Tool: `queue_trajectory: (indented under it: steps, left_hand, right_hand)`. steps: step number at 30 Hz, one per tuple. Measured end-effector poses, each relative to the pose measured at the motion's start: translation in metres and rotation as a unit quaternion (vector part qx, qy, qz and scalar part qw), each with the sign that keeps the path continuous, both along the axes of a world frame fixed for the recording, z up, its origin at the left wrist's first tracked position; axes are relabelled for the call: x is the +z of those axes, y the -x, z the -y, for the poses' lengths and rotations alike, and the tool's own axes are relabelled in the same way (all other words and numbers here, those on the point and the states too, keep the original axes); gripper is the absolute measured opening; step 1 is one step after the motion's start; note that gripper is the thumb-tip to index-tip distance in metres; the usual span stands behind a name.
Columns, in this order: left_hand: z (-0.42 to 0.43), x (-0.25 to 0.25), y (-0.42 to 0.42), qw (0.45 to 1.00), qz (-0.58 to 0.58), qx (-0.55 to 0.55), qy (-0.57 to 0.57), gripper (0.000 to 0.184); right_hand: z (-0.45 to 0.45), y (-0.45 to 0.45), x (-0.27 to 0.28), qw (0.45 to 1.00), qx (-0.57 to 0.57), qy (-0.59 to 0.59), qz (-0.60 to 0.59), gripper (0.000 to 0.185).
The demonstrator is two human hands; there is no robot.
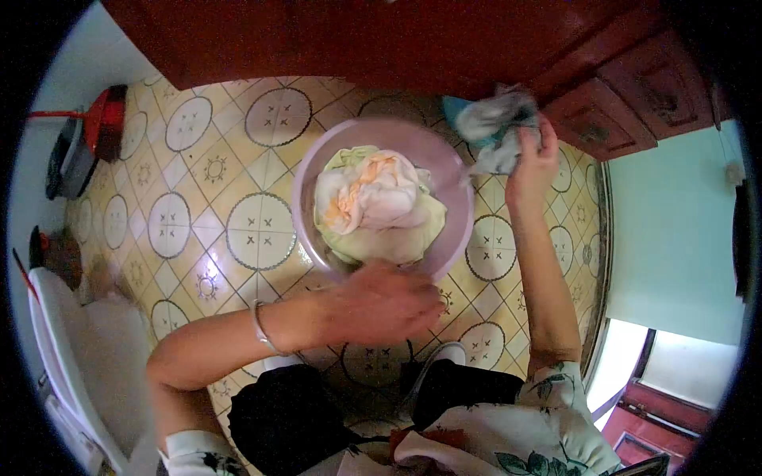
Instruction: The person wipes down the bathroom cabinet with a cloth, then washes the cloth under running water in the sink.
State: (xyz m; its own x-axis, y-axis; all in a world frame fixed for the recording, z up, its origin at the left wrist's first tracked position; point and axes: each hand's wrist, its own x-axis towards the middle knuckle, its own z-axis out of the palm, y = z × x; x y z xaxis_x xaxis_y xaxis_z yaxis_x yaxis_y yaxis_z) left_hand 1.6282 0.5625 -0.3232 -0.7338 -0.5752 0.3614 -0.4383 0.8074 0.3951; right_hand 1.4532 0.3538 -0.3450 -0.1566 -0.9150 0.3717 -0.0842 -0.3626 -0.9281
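A pink plastic basin (464, 186) stands on the floor in front of me. In it lies a heap of wet-looking laundry (385, 202), pale yellow-green cloth below and white cloth with orange patches on top. My right hand (533, 163), to the right of the basin, has its fingers closed on a crumpled grey and white cloth (504, 119), which is blurred by motion. My left hand (385, 301) hovers over the basin's near rim with a bangle on the wrist. Motion smears its fingers, so their state is unclear.
A teal-blue object (459, 113) is partly hidden behind the grey cloth. Dark red cabinets (357, 40) run along the far side. A red dustpan-like item (107, 123) stands at the left, and a white curved fixture (79, 357) is nearer. The floor is patterned tile (262, 230).
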Motion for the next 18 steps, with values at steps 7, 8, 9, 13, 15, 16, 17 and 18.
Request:
queue_trajectory:
  steps: [7,8,9,13,15,16,17,18]
  left_hand:
    - [-0.046,-0.031,-0.035,0.922,-0.181,0.188,-0.285,0.016]
    - [-0.052,-0.034,-0.037,0.911,-0.157,0.199,-0.325,0.016]
    - [-0.056,-0.040,-0.039,0.910,-0.162,0.201,-0.324,0.016]
    - [-0.064,-0.059,-0.042,0.859,-0.276,0.219,-0.371,0.018]
    - [-0.064,-0.060,-0.045,0.855,-0.281,0.240,-0.364,0.019]
    - [-0.064,-0.058,-0.045,0.861,-0.284,0.237,-0.348,0.020]
    - [-0.065,-0.057,-0.045,0.868,-0.288,0.235,-0.330,0.020]
    - [-0.067,-0.057,-0.046,0.867,-0.288,0.236,-0.330,0.020]
  right_hand:
    - [-0.007,-0.099,0.007,0.942,-0.082,-0.165,0.279,0.034]
    - [-0.009,-0.113,0.008,0.944,-0.079,-0.162,0.275,0.034]
    - [-0.012,-0.126,0.012,0.938,-0.109,-0.177,0.278,0.035]
    - [-0.024,-0.174,-0.009,0.927,-0.127,-0.217,0.278,0.039]
    - [-0.010,-0.193,-0.089,0.973,-0.096,-0.161,0.136,0.043]
    - [-0.016,-0.205,-0.090,0.967,-0.057,-0.183,0.169,0.042]
    - [-0.022,-0.219,-0.091,0.957,-0.019,-0.208,0.200,0.042]
    - [-0.047,-0.232,-0.042,0.861,0.060,-0.311,0.399,0.040]
